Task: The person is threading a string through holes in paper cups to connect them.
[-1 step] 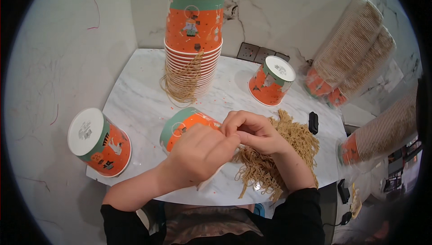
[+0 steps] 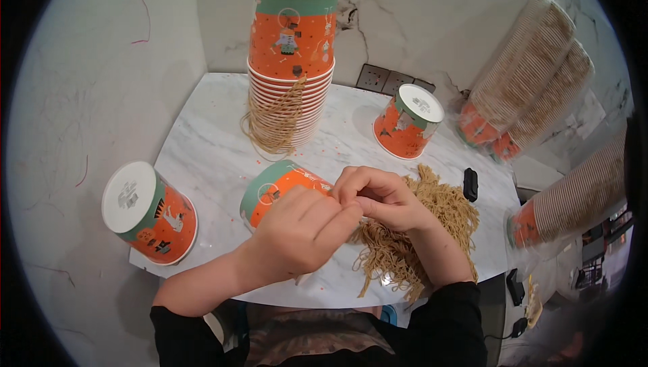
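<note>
An orange and green paper tub (image 2: 297, 177) lies tilted on the table, its base toward the back left and its rim mostly behind my hands. My left hand (image 2: 300, 229) is closed in front of it, hiding much of its side. Thumb and fingers of my right hand (image 2: 378, 197) are pinched together and meet the left fingertips at the tub's rim end. Whatever is between the fingertips is too small or hidden to make out. Just under and beside my right wrist spreads a loose heap of tan string loops (image 2: 442, 198), darker at its near left part.
A tall stack of upturned tubs (image 2: 291, 50) stands at the back, string loops (image 2: 273, 121) hanging on its side. Single upturned tubs stand at left (image 2: 162, 222) and back right (image 2: 403, 131). Bagged tub stacks (image 2: 526, 70) lean at right. A small black object (image 2: 470, 185) lies beside the heap.
Almost nothing differs. My left hand has shifted very slightly to the right at the fingertips; the tub and the string heap stay where they were.
</note>
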